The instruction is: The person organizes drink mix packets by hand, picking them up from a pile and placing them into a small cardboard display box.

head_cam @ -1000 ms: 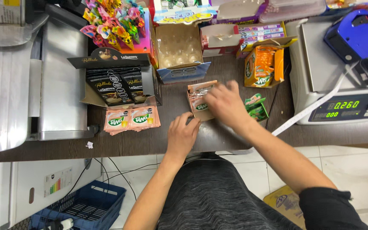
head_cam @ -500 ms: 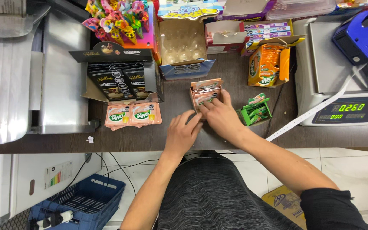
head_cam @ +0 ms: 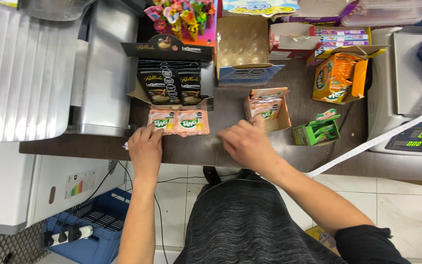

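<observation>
The left hand (head_cam: 145,146) lies flat on the dark counter (head_cam: 74,146), fingers loosely spread, its fingertips touching the left edge of two pink sachets (head_cam: 179,122) that lie side by side just below the black display box (head_cam: 172,73). It pinches nothing that I can see. The right hand (head_cam: 247,142) rests palm down at about 3 o'clock from the sachets, fingers relaxed and a little apart; its fingertips reach up to the lower front of a small pink carton (head_cam: 267,108). Whether it grips anything under the palm I cannot tell.

The carton stands open at 12 o'clock from the right hand and already holds a row of sachets of the same pink kind, standing on edge. At 3 o'clock from it sits a small green box (head_cam: 317,131) of green packets, and at 1 o'clock an orange box (head_cam: 338,78), also open. A scale (head_cam: 406,112) stands at the far right with a white paper strip (head_cam: 367,144) trailing from it across the counter.

As a judgement: the work looks like filling the pink carton with loose sachets. Most appear to be in already, since the carton looks well stocked. What shows as left is the pair lying flat by the left hand, well apart from the carton and not yet picked up.
</observation>
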